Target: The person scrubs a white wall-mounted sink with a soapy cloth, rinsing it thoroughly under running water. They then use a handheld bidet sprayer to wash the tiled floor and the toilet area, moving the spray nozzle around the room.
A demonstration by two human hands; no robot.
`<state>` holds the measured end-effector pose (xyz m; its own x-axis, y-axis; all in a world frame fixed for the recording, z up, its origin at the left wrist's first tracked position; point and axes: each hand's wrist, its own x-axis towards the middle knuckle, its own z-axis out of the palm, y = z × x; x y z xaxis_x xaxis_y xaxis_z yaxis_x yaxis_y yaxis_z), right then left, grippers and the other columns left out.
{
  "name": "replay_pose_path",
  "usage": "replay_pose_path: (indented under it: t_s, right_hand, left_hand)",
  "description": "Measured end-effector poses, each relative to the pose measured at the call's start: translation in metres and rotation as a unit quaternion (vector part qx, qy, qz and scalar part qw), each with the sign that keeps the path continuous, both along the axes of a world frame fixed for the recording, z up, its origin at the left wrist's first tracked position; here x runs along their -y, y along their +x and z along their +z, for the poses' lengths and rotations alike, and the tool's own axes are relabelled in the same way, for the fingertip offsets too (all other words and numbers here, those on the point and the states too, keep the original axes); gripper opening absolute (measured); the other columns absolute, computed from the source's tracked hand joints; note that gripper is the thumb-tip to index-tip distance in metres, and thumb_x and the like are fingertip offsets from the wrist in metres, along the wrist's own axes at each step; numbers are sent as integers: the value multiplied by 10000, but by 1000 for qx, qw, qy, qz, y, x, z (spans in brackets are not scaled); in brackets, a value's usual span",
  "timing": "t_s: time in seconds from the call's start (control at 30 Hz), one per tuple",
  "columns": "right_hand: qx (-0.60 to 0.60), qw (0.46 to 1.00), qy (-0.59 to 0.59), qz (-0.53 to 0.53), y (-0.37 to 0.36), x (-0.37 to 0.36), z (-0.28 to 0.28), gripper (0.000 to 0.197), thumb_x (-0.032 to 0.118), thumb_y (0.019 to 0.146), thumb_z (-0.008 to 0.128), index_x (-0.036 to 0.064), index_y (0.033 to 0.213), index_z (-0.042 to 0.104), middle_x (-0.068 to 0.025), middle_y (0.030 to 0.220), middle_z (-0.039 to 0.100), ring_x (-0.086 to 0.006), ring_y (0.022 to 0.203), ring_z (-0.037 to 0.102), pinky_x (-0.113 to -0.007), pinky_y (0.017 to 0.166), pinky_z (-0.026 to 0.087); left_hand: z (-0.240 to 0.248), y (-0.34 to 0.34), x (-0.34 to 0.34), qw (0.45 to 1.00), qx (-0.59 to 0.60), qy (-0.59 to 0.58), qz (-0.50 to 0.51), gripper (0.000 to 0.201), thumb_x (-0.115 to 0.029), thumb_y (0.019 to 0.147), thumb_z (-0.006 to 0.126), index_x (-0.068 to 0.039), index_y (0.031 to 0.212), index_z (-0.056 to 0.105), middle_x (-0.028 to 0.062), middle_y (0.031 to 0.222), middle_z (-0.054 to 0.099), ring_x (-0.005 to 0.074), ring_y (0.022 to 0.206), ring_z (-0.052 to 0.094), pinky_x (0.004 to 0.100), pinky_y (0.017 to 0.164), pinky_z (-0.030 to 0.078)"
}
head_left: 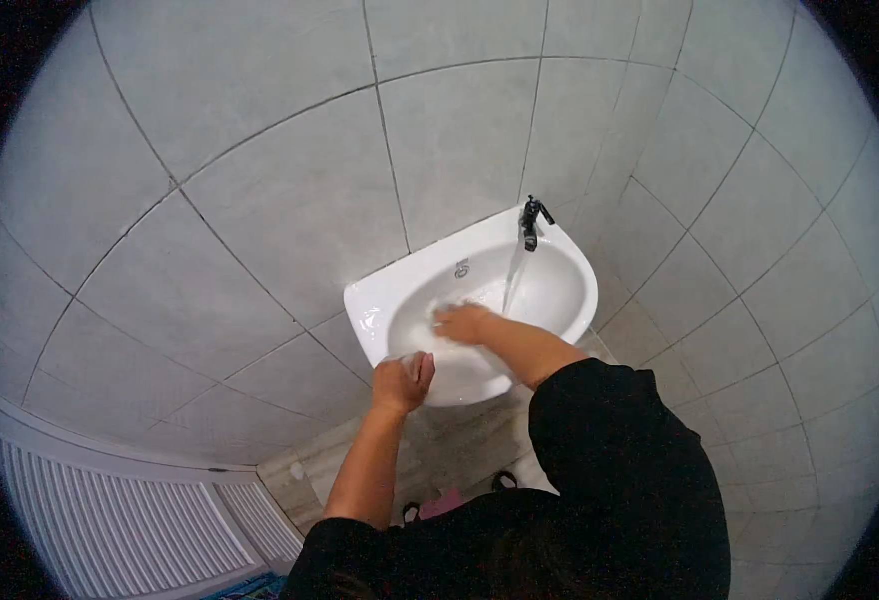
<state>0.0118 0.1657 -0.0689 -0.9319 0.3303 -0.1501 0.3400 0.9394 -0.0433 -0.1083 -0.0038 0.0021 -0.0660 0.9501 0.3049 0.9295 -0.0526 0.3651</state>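
A white oval sink point(380, 296) is fixed to the tiled wall in front of me. A thin stream of water point(513, 280) falls into it from the black faucet point(531, 222) at its far right. My left hand point(405, 382) is closed at the near left rim, with something pale, too unclear to name, showing at its fingers. Inside the basin, my right hand point(465, 322) reaches left, low over the inner surface and left of the stream. Motion smears its fingers, so whether it holds anything is hidden.
Grey tiled walls point(260, 200) surround the sink on the far side and right. White louvered doors point(120, 510) stand at the lower left. Beneath is a wood-look floor point(440, 445); dark footwear point(504, 481) and a pink item point(442, 502) show near my body.
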Motion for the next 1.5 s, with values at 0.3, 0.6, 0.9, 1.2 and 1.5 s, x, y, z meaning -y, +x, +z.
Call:
replay_pose_path:
  t_s: [0.3, 0.6, 0.9, 1.2, 1.5]
  right_hand:
    - [101, 963, -61, -240, 92, -53, 12, 387, 153, 698, 499, -14, 1046, 472, -220, 907, 555, -352, 795, 557, -431, 684, 447]
    - [-544, 247, -666, -446, 75, -68, 24, 247, 203, 785, 447, 0, 896, 533, -99, 802, 560, -241, 703, 550, -348, 689, 460]
    - [-638, 180, -444, -603, 66, -84, 9, 364, 173, 785, 476, -51, 1055, 374, -175, 986, 474, -248, 831, 508, -344, 735, 429]
    - [-710, 132, -482, -496, 87, -91, -10, 264, 115, 770, 459, -11, 1002, 438, -150, 880, 521, -234, 811, 514, -360, 723, 423]
    - [-470, 808, 30, -353, 102, -108, 152, 228, 171, 739, 496, 61, 933, 541, -112, 931, 516, -313, 882, 490, -401, 722, 408]
  left_hand:
    - [17, 5, -7, 987, -10, -158, 6, 261, -338, 784, 474, -103, 772, 586, 110, 667, 593, 285, 624, 568, 397, 613, 440]
    - [-14, 100, -143, 636, 726, -213, 151, 469, -413, 790, 474, -101, 1132, 399, 76, 999, 513, 223, 866, 505, 339, 708, 444]
    - [-66, 147, -228, 775, 621, -104, 49, 453, -304, 784, 506, 31, 1077, 420, 169, 956, 519, 257, 874, 525, 322, 726, 430]
    - [-35, 138, -214, 820, 551, -133, -85, 380, -304, 788, 504, 11, 1000, 490, 105, 876, 549, 205, 834, 534, 283, 765, 418]
    - [25, 111, -197, 684, 710, -163, -37, 403, -94, 800, 457, -6, 1181, 361, 96, 970, 516, 165, 881, 529, 262, 750, 439]
